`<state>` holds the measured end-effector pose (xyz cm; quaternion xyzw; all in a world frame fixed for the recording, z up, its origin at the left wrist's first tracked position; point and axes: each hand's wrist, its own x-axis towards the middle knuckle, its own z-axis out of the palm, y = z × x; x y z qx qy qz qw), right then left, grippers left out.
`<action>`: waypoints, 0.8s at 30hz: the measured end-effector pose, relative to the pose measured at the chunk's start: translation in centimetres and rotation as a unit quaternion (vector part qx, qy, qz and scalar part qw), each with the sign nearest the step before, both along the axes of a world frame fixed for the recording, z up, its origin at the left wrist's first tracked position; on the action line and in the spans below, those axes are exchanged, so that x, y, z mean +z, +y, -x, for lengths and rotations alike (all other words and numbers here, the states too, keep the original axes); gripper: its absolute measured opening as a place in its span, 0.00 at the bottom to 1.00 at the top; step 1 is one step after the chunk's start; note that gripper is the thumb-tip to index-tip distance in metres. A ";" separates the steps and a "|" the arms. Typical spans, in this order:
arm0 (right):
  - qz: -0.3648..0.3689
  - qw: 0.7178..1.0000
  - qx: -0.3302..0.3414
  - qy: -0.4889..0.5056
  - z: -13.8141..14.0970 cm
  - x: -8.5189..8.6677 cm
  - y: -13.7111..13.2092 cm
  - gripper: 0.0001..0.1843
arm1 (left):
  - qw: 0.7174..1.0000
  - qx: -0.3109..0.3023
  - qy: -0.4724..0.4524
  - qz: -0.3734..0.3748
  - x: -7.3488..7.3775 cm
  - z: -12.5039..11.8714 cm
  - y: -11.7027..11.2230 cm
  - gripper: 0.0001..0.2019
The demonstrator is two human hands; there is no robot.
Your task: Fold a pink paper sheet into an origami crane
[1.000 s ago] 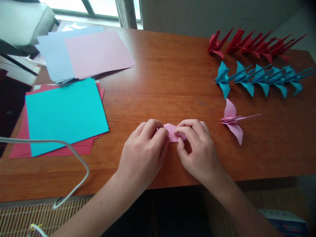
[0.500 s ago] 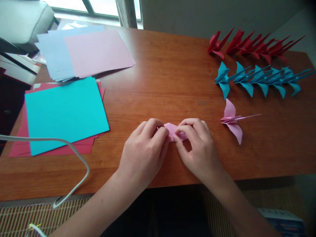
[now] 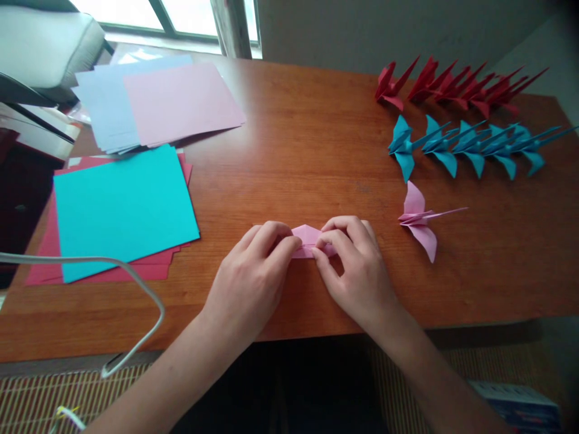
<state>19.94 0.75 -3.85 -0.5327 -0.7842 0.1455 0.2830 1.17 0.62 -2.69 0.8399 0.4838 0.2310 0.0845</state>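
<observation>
A small folded pink paper lies on the wooden table near its front edge. My left hand pinches its left end with curled fingers. My right hand pinches its right end, thumb and forefinger pressed on the fold. Most of the paper is hidden under my fingers. To the right lies a finished pink paper crane, apart from my right hand.
A row of red paper cranes and a row of blue paper cranes lie at the back right. Turquoise sheets over red ones, and pink sheets over pale blue ones, lie at the left. A white cable loops at the front left.
Both hands stay on the pink paper, and their fingers have shifted slightly along the fold. The view has tilted a little; the paper looks flatter now.
</observation>
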 end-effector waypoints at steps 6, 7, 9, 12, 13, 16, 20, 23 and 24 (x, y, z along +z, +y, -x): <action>-0.003 1.000 -0.002 0.007 0.0 0.0 0.0 0.02 | 0.999 0.006 0.003 -0.049 0.0 0.7 -0.9 0.13; -0.009 1.000 -0.002 0.003 0.1 0.0 0.0 0.02 | 0.998 -0.003 0.007 -0.069 0.0 0.5 -1.5 0.14; -0.023 1.000 0.005 -0.013 0.1 0.0 0.0 0.09 | 0.996 -0.024 0.004 -0.090 0.0 0.0 -2.9 0.17; -0.035 0.998 0.019 -0.054 0.2 -0.1 -0.3 0.18 | 0.996 -0.022 0.057 -0.060 0.1 -1.2 -5.1 0.22; -0.037 0.997 0.019 -0.069 0.3 -0.1 -0.4 0.19 | 0.996 -0.013 0.076 -0.040 0.1 -1.5 -5.6 0.23; -0.046 0.993 0.007 -0.108 0.2 0.1 -0.9 0.19 | 0.996 -0.004 0.092 -0.003 0.1 -2.1 -6.2 0.27; -0.067 0.986 0.006 -0.155 -0.1 0.7 -1.7 0.18 | 0.996 -0.001 0.090 0.011 0.4 -1.5 -5.2 0.28; -0.070 0.983 0.029 -0.166 -0.3 1.4 -2.3 0.17 | 0.996 -0.002 0.090 0.025 0.6 -0.6 -3.7 0.27; -0.066 0.983 0.041 -0.165 -0.3 1.6 -2.5 0.17 | 0.995 -0.003 0.092 0.028 0.6 -0.3 -3.1 0.26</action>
